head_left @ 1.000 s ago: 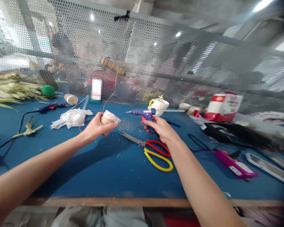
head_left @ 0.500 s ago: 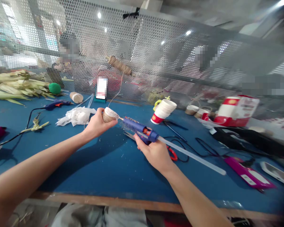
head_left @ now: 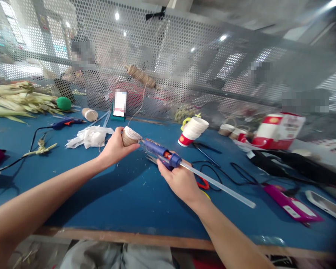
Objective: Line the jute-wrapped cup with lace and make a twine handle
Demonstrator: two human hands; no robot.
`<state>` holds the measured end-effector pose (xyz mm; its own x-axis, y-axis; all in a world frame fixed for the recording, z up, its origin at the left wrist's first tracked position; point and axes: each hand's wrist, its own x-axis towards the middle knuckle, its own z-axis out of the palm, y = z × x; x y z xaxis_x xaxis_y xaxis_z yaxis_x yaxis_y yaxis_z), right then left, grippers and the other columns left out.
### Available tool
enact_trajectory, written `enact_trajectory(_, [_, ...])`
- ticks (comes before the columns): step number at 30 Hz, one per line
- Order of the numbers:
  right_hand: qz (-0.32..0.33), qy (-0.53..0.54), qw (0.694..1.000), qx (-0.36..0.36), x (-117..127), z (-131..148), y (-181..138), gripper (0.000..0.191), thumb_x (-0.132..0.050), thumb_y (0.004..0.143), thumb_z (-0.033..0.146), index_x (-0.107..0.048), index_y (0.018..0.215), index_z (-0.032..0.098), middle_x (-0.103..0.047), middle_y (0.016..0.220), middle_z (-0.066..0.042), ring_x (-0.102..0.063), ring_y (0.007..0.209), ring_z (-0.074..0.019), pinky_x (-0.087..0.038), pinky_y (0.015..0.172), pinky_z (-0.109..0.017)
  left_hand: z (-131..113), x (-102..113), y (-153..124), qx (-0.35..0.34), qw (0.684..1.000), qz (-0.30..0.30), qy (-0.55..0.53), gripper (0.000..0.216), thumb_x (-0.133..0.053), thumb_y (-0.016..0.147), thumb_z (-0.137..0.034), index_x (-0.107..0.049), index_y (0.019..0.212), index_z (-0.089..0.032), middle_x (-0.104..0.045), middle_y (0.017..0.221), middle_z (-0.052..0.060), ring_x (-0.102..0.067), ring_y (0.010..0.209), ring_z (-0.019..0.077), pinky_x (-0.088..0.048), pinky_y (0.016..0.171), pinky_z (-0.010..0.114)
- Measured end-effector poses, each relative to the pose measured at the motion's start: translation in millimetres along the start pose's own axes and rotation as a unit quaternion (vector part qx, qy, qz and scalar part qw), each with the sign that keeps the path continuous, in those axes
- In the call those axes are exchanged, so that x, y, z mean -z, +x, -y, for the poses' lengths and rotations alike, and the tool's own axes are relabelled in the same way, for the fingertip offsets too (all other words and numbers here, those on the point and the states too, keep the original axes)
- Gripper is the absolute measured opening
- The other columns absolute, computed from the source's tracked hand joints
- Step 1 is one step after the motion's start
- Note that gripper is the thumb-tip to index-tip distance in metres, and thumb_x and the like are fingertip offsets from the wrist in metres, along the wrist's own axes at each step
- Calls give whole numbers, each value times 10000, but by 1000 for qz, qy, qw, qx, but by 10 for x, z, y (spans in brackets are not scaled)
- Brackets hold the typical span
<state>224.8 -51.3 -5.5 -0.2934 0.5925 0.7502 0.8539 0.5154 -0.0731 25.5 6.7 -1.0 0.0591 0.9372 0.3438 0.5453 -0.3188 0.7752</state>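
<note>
My left hand [head_left: 116, 147] is closed around a small paper cup [head_left: 131, 136] partly wrapped in brown twine, held tilted above the blue table. In my right hand [head_left: 182, 179] is a blue hot glue gun [head_left: 159, 150], with a long clear glue stick [head_left: 221, 185] running out of its back. The nozzle points left and meets or nearly meets the cup's right side. From the cup, a strand of twine rises to a twine spool [head_left: 141, 76] on the mesh panel. Scissors with red handles [head_left: 203, 183] lie partly hidden under my right hand.
Stacked paper cups [head_left: 193, 130] stand beyond my right hand. Crumpled white plastic [head_left: 91, 137], a second glue gun [head_left: 67, 123] and a wrapped cup [head_left: 89, 114] lie to the left. A magenta power strip [head_left: 292, 205] and phone [head_left: 326, 205] lie right. The perforated panel [head_left: 100, 48] bounds the back.
The glue gun and its stick have shifted slightly left and turned a little, with my right hand. My left hand keeps the cup in nearly the same place.
</note>
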Motion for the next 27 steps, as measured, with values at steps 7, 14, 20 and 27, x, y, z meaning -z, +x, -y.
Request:
enact_trajectory(7, [-3,-8,1000,-14,-11,-10,-5,152,-485,809,279,-563,759,158,-640,663,-79,-617,606,-215,-484,567,-291,7,-4,-7,1,1000,-2,7,623,-646,631,-448,-389,1096,-123,-570,991,110,-568,886,215,-457,765,353])
enact_trajectory(14, [22,5,999,-40,7,11,0,124,-480,808,269,-558,776,179,-647,696,-72,-621,641,-207,-488,593,-288,0,-1,-13,7,1000,10,-4,630,-634,636,-467,-382,1105,-130,-571,979,106,-573,888,221,-460,770,365])
enact_trajectory(20, [27,7,999,-44,23,21,-1,124,-484,807,269,-558,762,180,-638,668,-68,-613,618,-200,-480,577,-278,-22,5,-21,15,1000,13,-6,639,-639,636,-453,-379,1117,-121,-573,987,112,-575,896,222,-459,775,361])
enact_trajectory(27, [21,10,999,-32,17,21,-7,128,-483,807,260,-562,776,165,-641,670,-70,-617,614,-201,-479,574,-274,-20,10,-18,21,1000,17,-7,658,-637,637,-461,-370,1129,-115,-567,1020,124,-572,908,223,-456,781,354])
